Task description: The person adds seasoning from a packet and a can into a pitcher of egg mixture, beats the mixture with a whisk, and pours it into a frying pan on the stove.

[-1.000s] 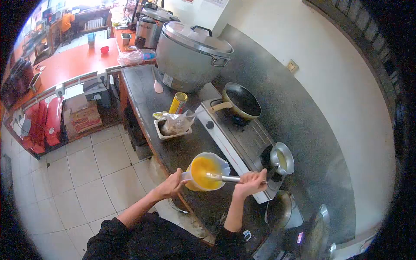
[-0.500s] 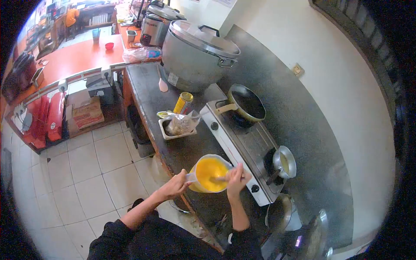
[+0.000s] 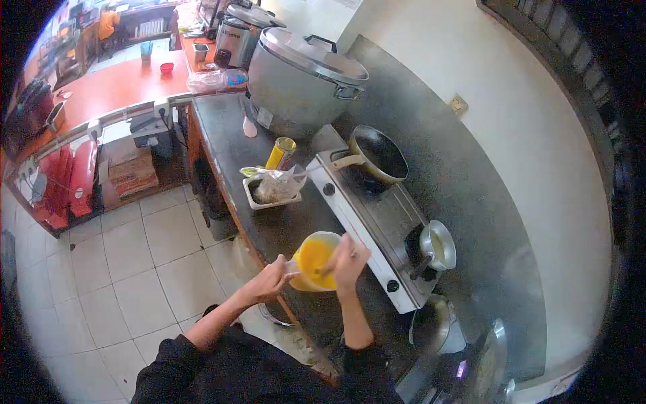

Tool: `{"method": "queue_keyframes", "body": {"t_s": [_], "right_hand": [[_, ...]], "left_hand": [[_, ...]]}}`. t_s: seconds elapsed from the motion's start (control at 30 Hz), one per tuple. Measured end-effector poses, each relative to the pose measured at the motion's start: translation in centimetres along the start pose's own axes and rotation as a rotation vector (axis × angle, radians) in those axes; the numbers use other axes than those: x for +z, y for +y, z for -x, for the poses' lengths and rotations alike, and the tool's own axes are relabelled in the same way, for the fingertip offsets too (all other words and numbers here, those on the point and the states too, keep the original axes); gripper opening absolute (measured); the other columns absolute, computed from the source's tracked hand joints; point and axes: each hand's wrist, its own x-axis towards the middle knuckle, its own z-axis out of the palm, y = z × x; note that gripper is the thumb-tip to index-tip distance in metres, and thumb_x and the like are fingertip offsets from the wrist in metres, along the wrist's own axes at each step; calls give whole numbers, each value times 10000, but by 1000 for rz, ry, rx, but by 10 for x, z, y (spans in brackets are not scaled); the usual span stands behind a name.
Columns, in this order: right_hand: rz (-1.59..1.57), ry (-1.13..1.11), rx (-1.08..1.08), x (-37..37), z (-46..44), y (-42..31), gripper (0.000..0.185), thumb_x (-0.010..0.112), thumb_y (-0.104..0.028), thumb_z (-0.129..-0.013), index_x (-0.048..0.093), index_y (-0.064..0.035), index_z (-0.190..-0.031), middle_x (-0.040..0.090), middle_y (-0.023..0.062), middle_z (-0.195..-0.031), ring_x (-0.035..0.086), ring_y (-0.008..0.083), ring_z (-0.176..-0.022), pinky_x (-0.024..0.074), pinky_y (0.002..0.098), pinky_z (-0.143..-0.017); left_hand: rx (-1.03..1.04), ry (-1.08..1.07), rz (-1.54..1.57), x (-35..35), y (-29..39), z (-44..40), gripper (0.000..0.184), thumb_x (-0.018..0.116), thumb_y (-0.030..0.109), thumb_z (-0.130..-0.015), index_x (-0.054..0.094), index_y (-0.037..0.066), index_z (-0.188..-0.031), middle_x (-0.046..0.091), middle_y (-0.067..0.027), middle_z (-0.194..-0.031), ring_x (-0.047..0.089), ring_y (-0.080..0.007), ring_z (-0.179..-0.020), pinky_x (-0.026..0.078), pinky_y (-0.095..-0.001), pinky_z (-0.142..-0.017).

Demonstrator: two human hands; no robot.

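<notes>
My left hand [image 3: 271, 279] is closed on the handle of a pitcher [image 3: 330, 237] at the dark counter's front edge. Yellow-orange liquid [image 3: 313, 259] fills part of the pitcher, which leans a little. Over its right rim, my right hand [image 3: 350, 261] grips a whisk, mostly hidden by the fingers and blurred; its lower end is in the liquid. Behind the pitcher stand a small white tray [image 3: 277, 204] with a plastic bag [image 3: 276, 187] in it and a yellow can [image 3: 280, 153].
Right of the pitcher is a two-burner stove [image 3: 363, 229] with a frying pan [image 3: 380, 155] and a small pot [image 3: 439, 246]. A big rice cooker [image 3: 296, 87] stands at the back. More pans [image 3: 434, 323] are at the lower right. A person in orange [image 3: 108, 24] is far off.
My right hand has moved left and up over the pitcher, and the whisk's handle stands steeper than a second ago. The pitcher is still in my left hand.
</notes>
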Motion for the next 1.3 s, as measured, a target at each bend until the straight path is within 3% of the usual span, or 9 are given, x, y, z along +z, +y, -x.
{"method": "queue_keyframes", "body": {"t_s": [0.1, 0.17, 0.3, 0.6, 0.8, 0.9, 0.97, 1.13, 1.3], "right_hand": [[-423, 805, 443, -7, -36, 6, 448, 488, -131, -890, 276, -112, -496, 330, -19, -444, 287, 82, -352, 218, 268, -343], [-266, 795, 256, -15, -7, 4, 445, 480, -173, -911, 226, -136, -548, 252, -27, -459, 243, 69, -370, 199, 254, -348], [-415, 312, 275, -24, 27, -24, 441, 488, -234, -920, 262, -130, -556, 281, -23, -454, 263, 76, -349, 212, 266, -330], [-708, 241, 354, -53, -79, -125, 492, 506, -245, -902, 239, -145, -501, 231, -22, -402, 215, 81, -303, 165, 251, -291], [-669, 84, -76, -83, -91, -186, 453, 526, -257, -899, 287, -135, -534, 295, -14, -421, 217, 83, -318, 173, 272, -288], [-771, 236, 65, -69, -68, -154, 460, 502, -247, -915, 293, -131, -522, 311, -16, -424, 253, 74, -334, 179, 261, -299], [-540, 375, 105, -45, -41, -108, 453, 477, -183, -922, 274, -128, -521, 301, -8, -415, 264, 80, -311, 192, 250, -294], [-330, 133, 95, -29, 33, 2, 437, 511, -203, -913, 292, -129, -542, 317, -23, -429, 288, 75, -326, 215, 247, -303], [-499, 331, 168, -52, -19, -89, 453, 497, -224, -917, 315, -130, -513, 354, -7, -425, 328, 89, -341, 222, 258, -313]], "left_hand": [[-80, -45, 17, -5, 9, -2, 411, 437, 351, -925, 332, -41, -985, 489, -322, -925, 489, -492, -893, 386, -517, -725], [-53, -25, -25, -3, 7, -2, 412, 433, 350, -927, 331, -44, -992, 489, -324, -926, 487, -495, -898, 385, -516, -722], [-60, -15, -1, -1, 7, 1, 415, 430, 350, -928, 328, -45, -1004, 488, -326, -928, 484, -496, -901, 386, -512, -726], [-74, -92, 28, -8, 10, -2, 516, 400, 407, -932, 324, -82, -1078, 443, -266, -919, 490, -391, -936, 387, -425, -828], [21, -32, -18, -13, 12, 2, 576, 522, 396, -869, 304, -62, -1140, 336, -162, -990, 401, -278, -963, 343, -340, -898], [101, 144, 51, -4, 0, 11, 550, 590, 327, -824, 322, -34, -1141, 340, -148, -1023, 405, -264, -983, 343, -349, -908], [63, 221, 160, -2, -10, 20, 538, 615, 275, -800, 330, -21, -1147, 342, -139, -1034, 406, -253, -997, 340, -349, -920], [37, 232, 123, -13, 9, 29, 481, 612, 196, -795, 382, -12, -1162, 411, -144, -1052, 443, -252, -984, 365, -334, -903], [-34, 331, 28, -12, 19, 33, 256, 618, 26, -771, 581, 19, -1025, 577, -128, -936, 585, -252, -788, 479, -316, -713]]}}
